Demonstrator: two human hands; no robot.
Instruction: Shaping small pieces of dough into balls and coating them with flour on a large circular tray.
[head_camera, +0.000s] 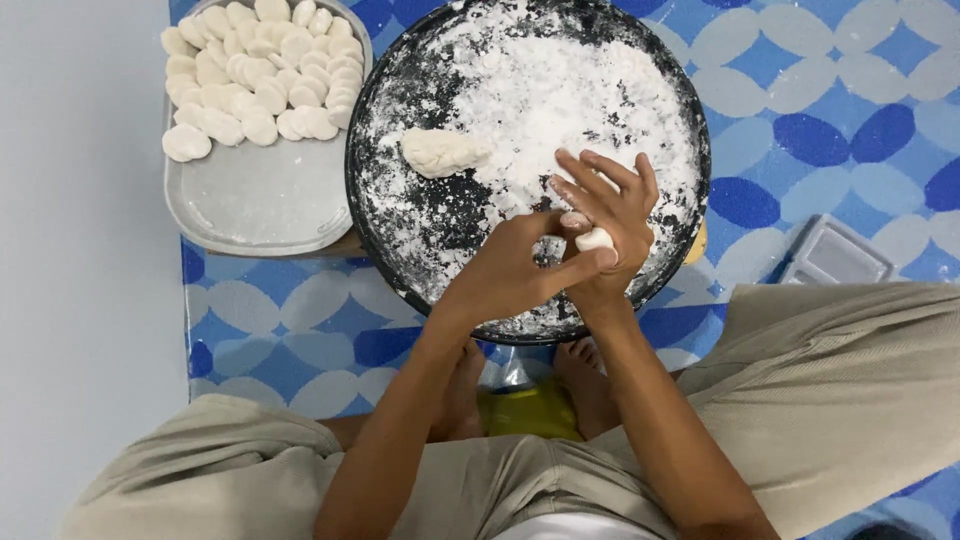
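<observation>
A round black pan (380, 150) dusted thick with white flour (560, 90) sits on a blue patterned mat (800, 120). A lump of dough (440, 152) lies in the flour toward the pan's left side. Just left of the pan, touching its rim, a grey tray (260, 200) holds rows of flat white discs (260, 70) crowded into its far half; the near half is bare.

Over the near right part of the pan, the right hand (615, 215) is held with its fingers spread upward, a small dough piece (595, 239) resting in its palm. The left hand (510, 270) reaches across and pinches that piece between thumb and fingertips, pressing it against the right palm.

The hands cover part of the pan's near rim, and the far rim is cut off by the top edge. The far edge of the tray is cut off as well. Under the pan's near edge, between the person's bare feet (585, 375), a yellow-green thing (525, 410) shows only in part; what it is cannot be told. A brownish edge peeks from beneath the tray and pan.

Toward the mat's right edge lies a small grey lid (835, 255). The person's knees in beige cloth (850, 380) fill the near corners.
</observation>
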